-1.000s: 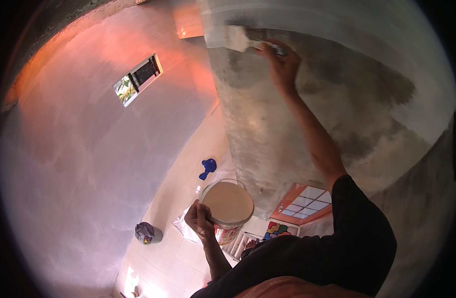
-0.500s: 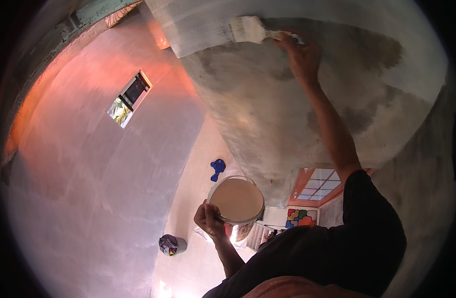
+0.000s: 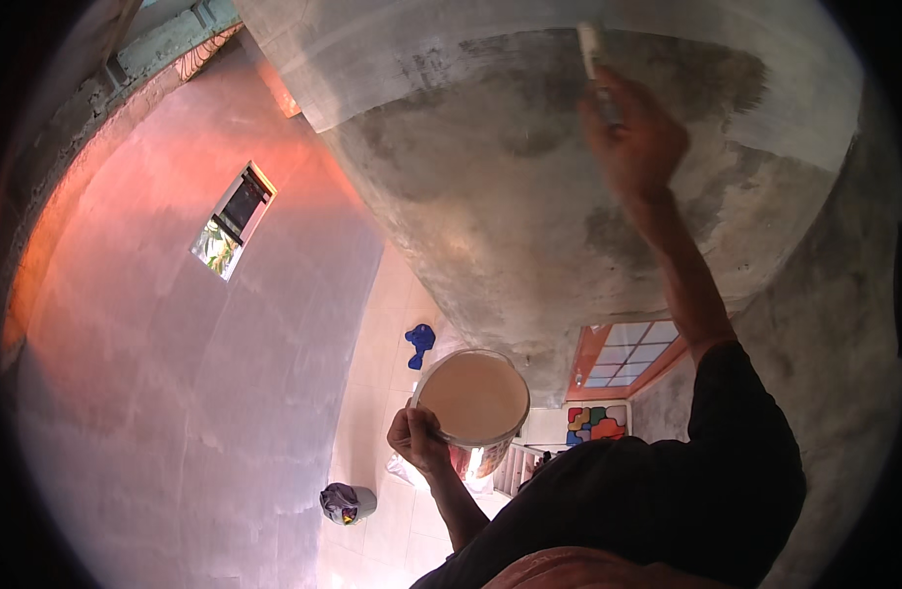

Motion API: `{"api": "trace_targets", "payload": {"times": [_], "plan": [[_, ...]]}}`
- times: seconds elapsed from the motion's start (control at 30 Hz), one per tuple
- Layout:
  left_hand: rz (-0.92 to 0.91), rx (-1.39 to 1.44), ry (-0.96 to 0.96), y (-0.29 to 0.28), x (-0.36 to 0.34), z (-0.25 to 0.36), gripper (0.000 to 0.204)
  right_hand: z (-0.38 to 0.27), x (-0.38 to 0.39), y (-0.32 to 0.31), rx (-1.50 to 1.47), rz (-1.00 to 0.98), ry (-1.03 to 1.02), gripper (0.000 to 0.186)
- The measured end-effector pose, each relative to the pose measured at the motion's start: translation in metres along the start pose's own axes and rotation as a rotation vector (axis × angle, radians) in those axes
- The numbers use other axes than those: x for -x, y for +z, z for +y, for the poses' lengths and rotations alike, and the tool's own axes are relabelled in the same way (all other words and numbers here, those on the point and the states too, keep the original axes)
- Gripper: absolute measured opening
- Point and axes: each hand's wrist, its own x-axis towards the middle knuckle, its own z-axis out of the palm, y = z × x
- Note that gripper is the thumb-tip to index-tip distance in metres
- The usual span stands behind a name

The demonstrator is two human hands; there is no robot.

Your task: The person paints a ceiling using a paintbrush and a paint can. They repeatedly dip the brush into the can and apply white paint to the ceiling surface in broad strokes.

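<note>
My left hand (image 3: 418, 440) grips the rim of a round bucket (image 3: 495, 452) at its left side, held out in front of me. Pale beige paint (image 3: 472, 395) fills much of what shows inside it. Up at the grey wall (image 3: 470, 216), my right hand (image 3: 645, 145) is closed around the handle of a paintbrush (image 3: 590, 47). The brush appears narrow, seen edge-on, and is blurred along with the hand. Its bristles point upward near the border between a lighter coated band and darker bare patches. Whether they touch the wall I cannot tell.
Below lie a tiled floor with a crumpled blue item (image 3: 420, 344) and a bin with a dark bag (image 3: 349, 504). Part of a ladder (image 3: 515, 468) shows beneath me, near a multicoloured mat (image 3: 596, 425) and a glazed door (image 3: 623, 355). The left wall has a small window (image 3: 233, 221).
My right hand has moved the paintbrush rightward along the wall and turned it from broadside to edge-on. The bucket stays in my left hand; the view has shifted slightly.
</note>
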Motion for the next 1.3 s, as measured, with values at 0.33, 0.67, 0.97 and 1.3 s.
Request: {"api": "trace_targets", "payload": {"times": [0.33, 0.67, 0.97, 1.3], "plan": [[0.027, 0.054, 0.035, -0.01, 0.007, 0.0, 0.036, -0.119, -0.001, 0.126, -0.31, -0.063, -0.167, 0.017], [-0.021, -0.036, 0.151, -0.011, 0.001, 0.013, 0.04, -0.092, -0.011, 0.131, -0.578, -0.191, 0.012, 0.021], [-0.057, -0.029, 0.127, 0.008, 0.004, 0.019, 0.041, 0.1, -0.013, -0.029, -0.496, -0.11, 0.406, 0.02], [-0.115, 0.011, 0.057, 0.023, 0.005, 0.021, 0.042, 0.092, -0.016, -0.078, 0.244, 0.062, 0.082, 0.024]]}}
